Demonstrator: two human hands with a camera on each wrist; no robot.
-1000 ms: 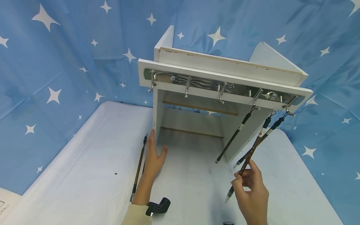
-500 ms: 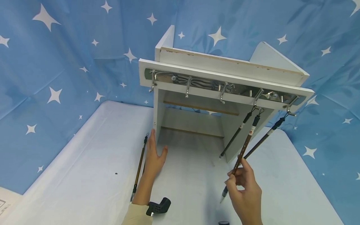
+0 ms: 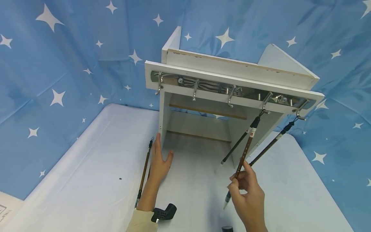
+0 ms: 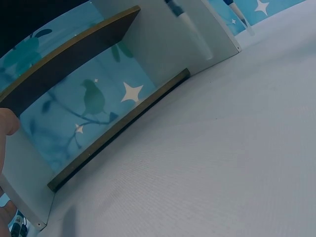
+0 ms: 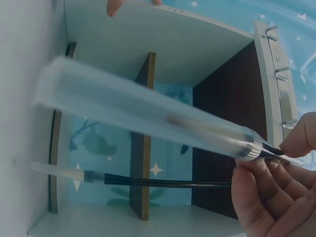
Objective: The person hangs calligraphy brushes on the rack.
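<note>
My right hand [image 3: 246, 196] pinches a brown calligraphy brush [image 3: 245, 149] by its lower shaft. The brush slants, tip down, with its clear cap [image 5: 148, 111] large in the right wrist view. Its top overlaps the fourth hook [image 3: 266, 102]; whether its cord touches the hook cannot be told. One dark brush [image 3: 236, 146] hangs from that hook, another [image 3: 271, 146] from the hook at the right end. My left hand [image 3: 160, 164] rests at the left side panel [image 3: 163, 119] of a white shelf unit [image 3: 232, 93], fingers straight, thumb spread.
Three hooks on the left, such as the middle hook [image 3: 231, 96], hold no brush. A brown brush [image 3: 144, 170] lies on the white tabletop [image 3: 95, 167] left of my left hand, with another partly hidden beside it. A blue star-patterned curtain [image 3: 72, 58] hangs behind.
My right hand has moved left with the brown brush, its top going from near the right-end hook to the fourth hook. The dark hanging brushes have swung slightly. My left hand stays in place.
</note>
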